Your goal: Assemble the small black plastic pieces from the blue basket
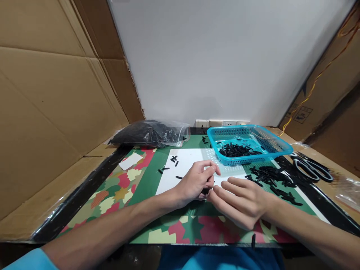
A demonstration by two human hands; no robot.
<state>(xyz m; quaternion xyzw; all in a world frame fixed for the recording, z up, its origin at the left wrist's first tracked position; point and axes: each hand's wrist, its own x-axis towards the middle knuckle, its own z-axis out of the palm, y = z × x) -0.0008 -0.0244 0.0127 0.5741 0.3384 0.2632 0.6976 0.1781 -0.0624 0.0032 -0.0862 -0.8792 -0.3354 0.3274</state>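
Observation:
My left hand (201,178) is curled closed over the white sheet, with dark bits like the small black pieces (206,191) showing under its fingers. Close against it, my right hand (242,202) has bent fingers whose tips meet the left hand's fingers. What the right fingertips hold, if anything, is hidden behind the hand. Loose black stick-like pieces (173,159) lie on the white sheet (182,155) left of my hands. A larger heap of black pieces (271,176) lies beyond my right hand.
A blue plastic basket (254,160) holding black pieces stands at the back right. A clear bag (149,133) full of black material lies at the back left. Scissors (309,168) rest at the right. Cardboard (56,93) walls the left side; a white wall (208,67) stands behind.

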